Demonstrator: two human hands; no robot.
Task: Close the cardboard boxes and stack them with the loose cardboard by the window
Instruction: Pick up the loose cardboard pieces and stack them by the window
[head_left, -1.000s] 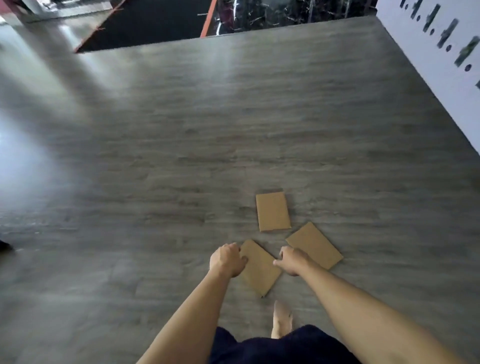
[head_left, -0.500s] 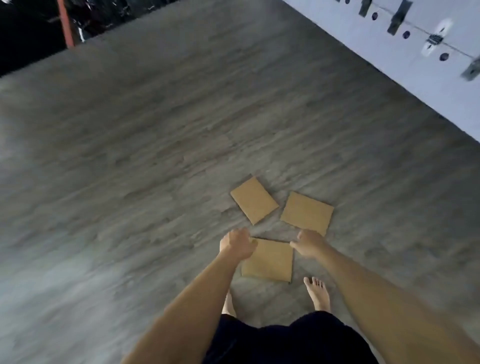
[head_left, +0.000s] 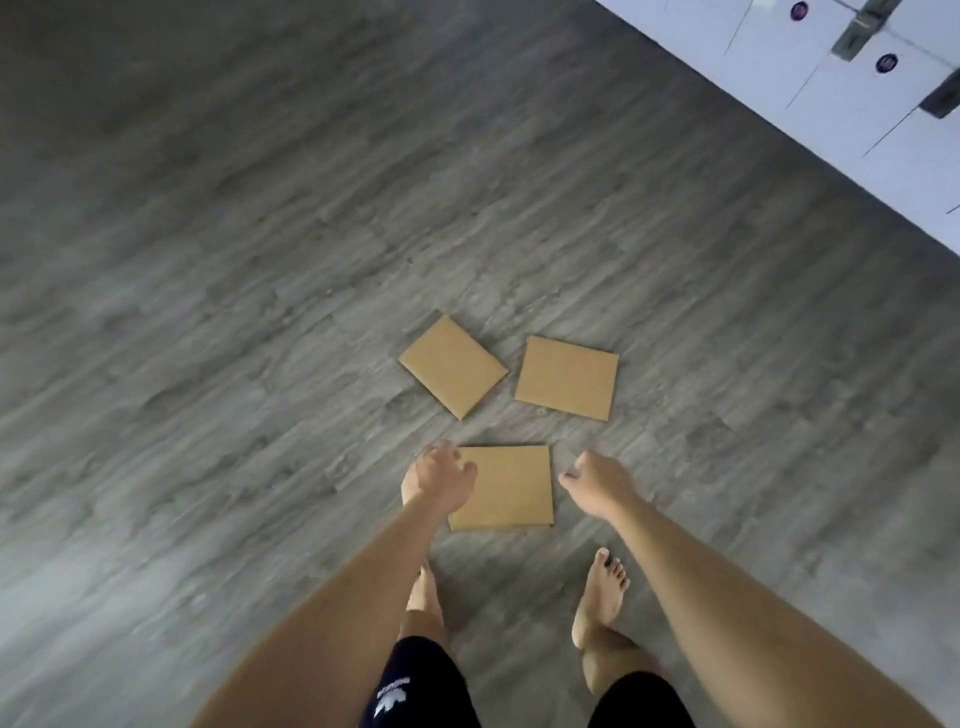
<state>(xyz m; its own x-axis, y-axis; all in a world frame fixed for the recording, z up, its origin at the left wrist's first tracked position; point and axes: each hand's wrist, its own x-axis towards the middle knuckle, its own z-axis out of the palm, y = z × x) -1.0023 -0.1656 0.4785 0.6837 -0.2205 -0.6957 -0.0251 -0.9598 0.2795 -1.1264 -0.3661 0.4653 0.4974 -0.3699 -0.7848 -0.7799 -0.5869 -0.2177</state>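
Observation:
Three flat brown cardboard pieces lie on the grey wood floor. The nearest cardboard piece (head_left: 511, 486) lies just ahead of my bare feet. A second cardboard piece (head_left: 453, 366) sits beyond it to the left, and a third cardboard piece (head_left: 567, 378) beyond it to the right. My left hand (head_left: 439, 478) hovers over the left edge of the nearest piece with fingers loosely curled, holding nothing. My right hand (head_left: 597, 480) hangs just right of that piece, fingers loosely curled, also holding nothing.
A white wall or cabinet front (head_left: 831, 104) with dark fittings runs along the upper right. My bare feet (head_left: 602, 597) stand close behind the nearest piece. Grey floor (head_left: 208, 312) stretches to the left and far side.
The view has swung and dropped toward the floor, so the three pieces look larger and rotated. Both hands have lifted slightly apart from the nearest piece; both feet are now visible.

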